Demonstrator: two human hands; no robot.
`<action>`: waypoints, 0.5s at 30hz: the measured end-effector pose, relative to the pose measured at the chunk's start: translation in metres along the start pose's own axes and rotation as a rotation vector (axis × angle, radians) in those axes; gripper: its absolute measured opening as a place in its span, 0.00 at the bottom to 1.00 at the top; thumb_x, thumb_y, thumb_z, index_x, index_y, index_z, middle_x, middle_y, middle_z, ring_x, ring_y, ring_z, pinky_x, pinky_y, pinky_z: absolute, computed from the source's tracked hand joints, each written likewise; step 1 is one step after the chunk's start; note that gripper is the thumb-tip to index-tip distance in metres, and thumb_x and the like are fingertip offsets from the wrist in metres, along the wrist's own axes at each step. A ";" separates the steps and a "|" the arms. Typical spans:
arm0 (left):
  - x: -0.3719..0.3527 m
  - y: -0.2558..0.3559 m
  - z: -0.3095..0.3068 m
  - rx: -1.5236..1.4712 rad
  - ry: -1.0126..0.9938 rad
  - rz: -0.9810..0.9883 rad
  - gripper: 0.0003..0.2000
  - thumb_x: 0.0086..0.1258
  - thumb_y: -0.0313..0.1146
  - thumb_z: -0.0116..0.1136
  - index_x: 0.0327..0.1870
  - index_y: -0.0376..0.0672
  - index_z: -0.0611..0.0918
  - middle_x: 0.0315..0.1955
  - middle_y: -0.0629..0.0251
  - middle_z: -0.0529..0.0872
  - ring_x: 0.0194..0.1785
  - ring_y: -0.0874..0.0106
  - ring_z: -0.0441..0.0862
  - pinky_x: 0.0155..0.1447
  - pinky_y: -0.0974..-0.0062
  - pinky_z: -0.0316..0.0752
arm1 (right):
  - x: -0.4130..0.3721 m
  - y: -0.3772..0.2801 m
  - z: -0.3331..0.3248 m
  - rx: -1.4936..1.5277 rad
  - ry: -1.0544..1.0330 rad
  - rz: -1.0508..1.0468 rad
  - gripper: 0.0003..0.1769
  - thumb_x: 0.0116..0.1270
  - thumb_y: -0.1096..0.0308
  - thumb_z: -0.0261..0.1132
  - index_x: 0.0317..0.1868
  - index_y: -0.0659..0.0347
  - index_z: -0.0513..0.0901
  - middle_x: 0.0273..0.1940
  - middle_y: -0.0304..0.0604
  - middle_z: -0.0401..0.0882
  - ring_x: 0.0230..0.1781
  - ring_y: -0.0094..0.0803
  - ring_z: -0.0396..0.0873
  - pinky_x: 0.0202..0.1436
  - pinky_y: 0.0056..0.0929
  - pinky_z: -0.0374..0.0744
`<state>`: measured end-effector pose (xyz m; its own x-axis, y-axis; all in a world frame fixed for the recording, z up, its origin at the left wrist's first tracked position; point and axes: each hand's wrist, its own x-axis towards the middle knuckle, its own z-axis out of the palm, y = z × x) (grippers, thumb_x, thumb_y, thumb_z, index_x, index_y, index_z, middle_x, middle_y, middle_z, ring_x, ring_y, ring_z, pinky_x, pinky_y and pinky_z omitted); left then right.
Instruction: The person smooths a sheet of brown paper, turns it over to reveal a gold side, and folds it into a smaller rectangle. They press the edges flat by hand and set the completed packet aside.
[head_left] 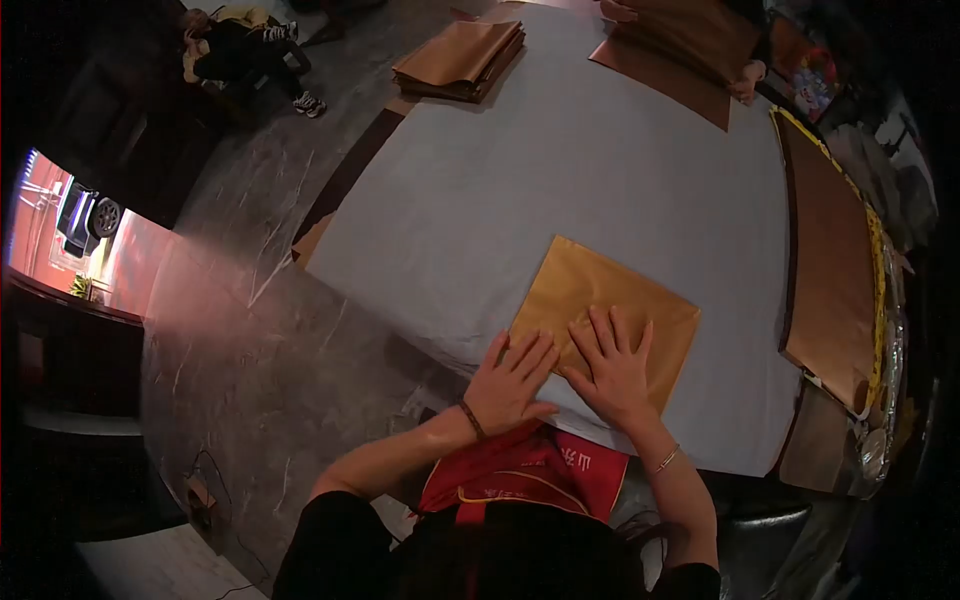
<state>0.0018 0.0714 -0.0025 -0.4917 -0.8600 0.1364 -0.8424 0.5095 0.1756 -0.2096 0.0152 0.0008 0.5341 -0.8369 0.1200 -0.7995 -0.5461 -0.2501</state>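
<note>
1. Fingers (530,352) splayed wide and flat, gripping nothing: left hand (510,388) and right hand (615,375) side by side, pressed on one gold sheet (600,290).
2. Beneath the sheet, one grey-covered table (560,170).
3. Far beyond the fingertips, one stack of gold sheets (460,58); off to the right, one brown pile (830,260).
4. Farthest out, another person's hand (745,88) on brown sheets (690,50).

A dark grey marble floor (260,330) with pale veins runs left of a large table (560,160) covered in light grey cloth. A pinkish-red glow (40,215) shows at far left above a dark ledge (70,300). A cable (205,470) trails across the floor; the room's edges lie in shadow.
</note>
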 end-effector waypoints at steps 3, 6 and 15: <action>-0.007 0.016 0.010 -0.107 -0.007 0.026 0.42 0.67 0.65 0.47 0.71 0.38 0.64 0.72 0.54 0.62 0.76 0.59 0.56 0.77 0.51 0.44 | -0.001 0.002 0.002 -0.027 0.016 -0.018 0.32 0.65 0.43 0.61 0.67 0.43 0.73 0.74 0.42 0.58 0.76 0.45 0.52 0.69 0.76 0.41; -0.006 0.016 0.013 -0.048 -0.023 0.037 0.42 0.66 0.65 0.48 0.71 0.37 0.64 0.72 0.54 0.62 0.76 0.59 0.56 0.77 0.51 0.45 | 0.000 0.002 0.002 -0.035 0.018 -0.019 0.32 0.64 0.43 0.61 0.67 0.43 0.72 0.74 0.44 0.58 0.76 0.46 0.53 0.69 0.75 0.41; -0.004 0.012 0.012 0.000 -0.022 0.063 0.42 0.63 0.61 0.56 0.71 0.39 0.64 0.71 0.54 0.63 0.75 0.59 0.57 0.75 0.52 0.50 | -0.028 0.040 -0.003 -0.014 0.089 0.225 0.35 0.66 0.43 0.60 0.69 0.51 0.70 0.74 0.54 0.55 0.75 0.55 0.50 0.74 0.62 0.47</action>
<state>-0.0085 0.0807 -0.0122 -0.5486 -0.8266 0.1254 -0.8097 0.5627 0.1668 -0.2574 0.0161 -0.0093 0.3163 -0.9371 0.1473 -0.8996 -0.3456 -0.2670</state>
